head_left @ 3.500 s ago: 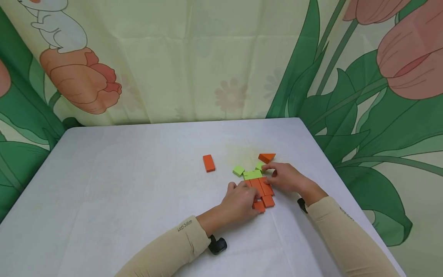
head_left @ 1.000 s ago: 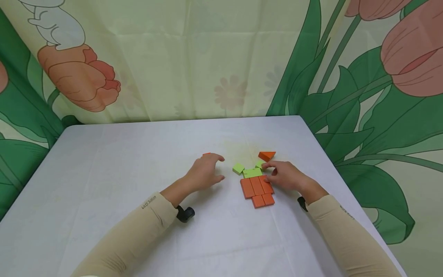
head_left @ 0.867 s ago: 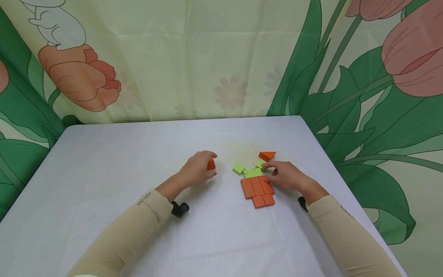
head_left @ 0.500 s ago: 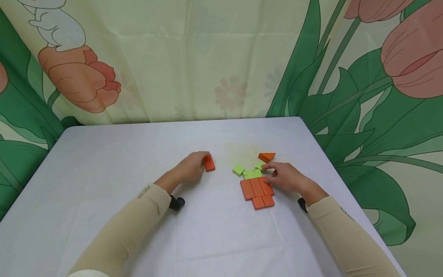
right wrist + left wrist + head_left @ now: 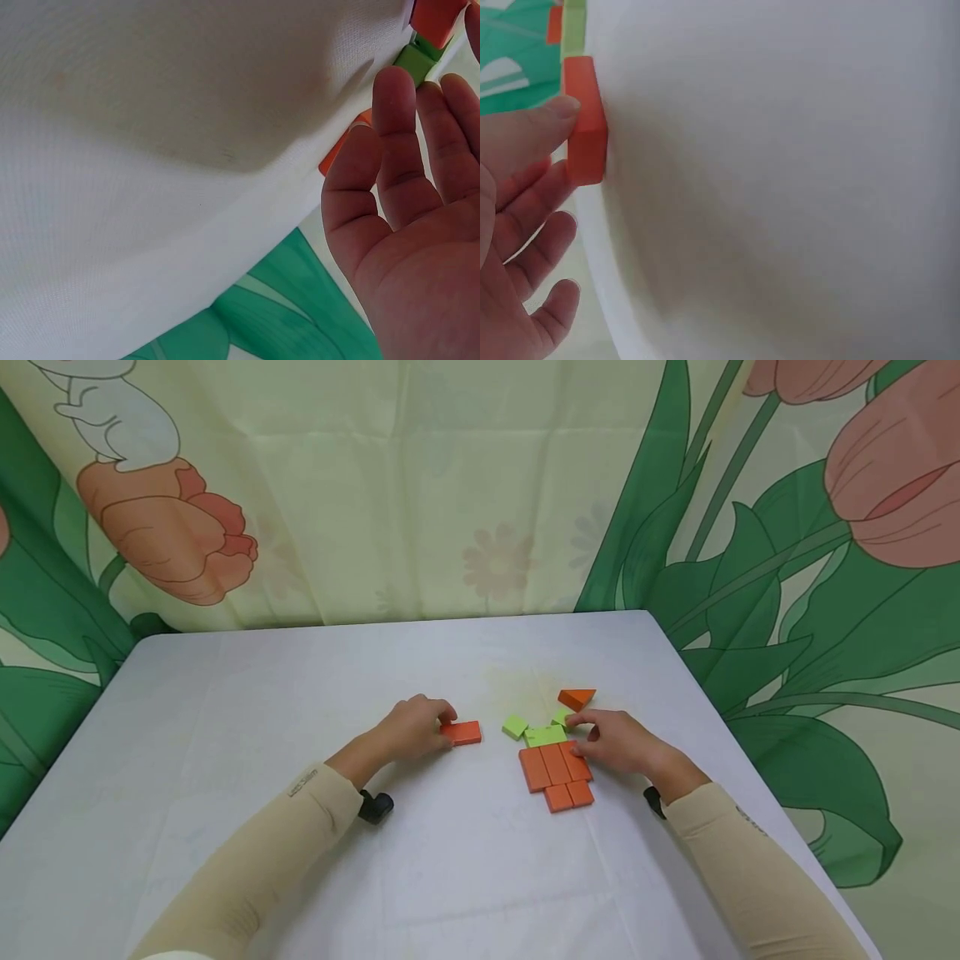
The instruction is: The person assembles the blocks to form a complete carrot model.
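Observation:
My left hand (image 5: 411, 727) pinches one end of an orange rectangular block (image 5: 465, 732) between thumb and fingers. In the left wrist view the thumb lies on the face of this orange block (image 5: 586, 120). To its right several flat orange blocks (image 5: 555, 766) lie in two rows, edge to edge. Against their far side sits a light green rectangle (image 5: 545, 737), with a small green block (image 5: 514, 727) at its left corner. My right hand (image 5: 618, 742) rests by the second small green block (image 5: 560, 716), fingers loosely bent; whether the fingertips touch it is hard to tell.
An orange triangular block (image 5: 576, 698) lies beyond the green blocks. The white cloth-covered table (image 5: 262, 735) reaches back to a curtain (image 5: 375, 485) printed with tulips and a rabbit. The table's right edge runs behind my right forearm.
My left hand left the lower orange blocks, reached left and took the lone orange block. It turned that block from lengthwise to crosswise. My right hand has stayed in place.

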Available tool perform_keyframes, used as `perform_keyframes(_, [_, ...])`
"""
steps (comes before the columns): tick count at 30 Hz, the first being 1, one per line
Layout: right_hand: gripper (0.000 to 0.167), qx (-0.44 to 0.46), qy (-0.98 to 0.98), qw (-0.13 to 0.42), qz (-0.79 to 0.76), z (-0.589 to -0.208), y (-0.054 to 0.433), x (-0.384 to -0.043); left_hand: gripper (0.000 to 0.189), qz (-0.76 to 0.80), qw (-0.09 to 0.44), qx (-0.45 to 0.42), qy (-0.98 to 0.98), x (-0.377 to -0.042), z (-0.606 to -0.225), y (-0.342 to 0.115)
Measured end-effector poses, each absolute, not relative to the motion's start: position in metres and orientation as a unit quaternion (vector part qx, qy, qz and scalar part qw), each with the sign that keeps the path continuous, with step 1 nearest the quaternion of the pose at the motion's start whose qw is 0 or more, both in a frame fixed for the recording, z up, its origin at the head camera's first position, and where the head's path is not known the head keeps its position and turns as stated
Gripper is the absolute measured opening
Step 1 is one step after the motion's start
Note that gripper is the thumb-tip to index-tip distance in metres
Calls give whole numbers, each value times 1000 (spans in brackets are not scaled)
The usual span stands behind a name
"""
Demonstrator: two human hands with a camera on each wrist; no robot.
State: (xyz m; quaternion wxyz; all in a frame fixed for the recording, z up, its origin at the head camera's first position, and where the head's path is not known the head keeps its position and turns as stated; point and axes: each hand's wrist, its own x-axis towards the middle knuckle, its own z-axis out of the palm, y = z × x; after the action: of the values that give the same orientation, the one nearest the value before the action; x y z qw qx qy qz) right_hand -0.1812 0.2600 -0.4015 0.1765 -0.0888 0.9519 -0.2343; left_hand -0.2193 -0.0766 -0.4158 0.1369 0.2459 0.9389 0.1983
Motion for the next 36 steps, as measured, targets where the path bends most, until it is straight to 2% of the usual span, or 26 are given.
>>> perform_keyframes(11, [46, -88, 953, 177, -230, -402, 260, -182, 29, 214, 143, 296, 920, -175, -418, -75])
perform_keyframes(24, [47, -91, 954, 177, -226, -400, 260, -183, 26, 209, 107, 394, 889, -121, -419, -43])
perform_keyframes(36, [45, -103, 953, 170, -227, -401, 261, -183, 28, 139, 73, 460, 874, -106, -420, 17])
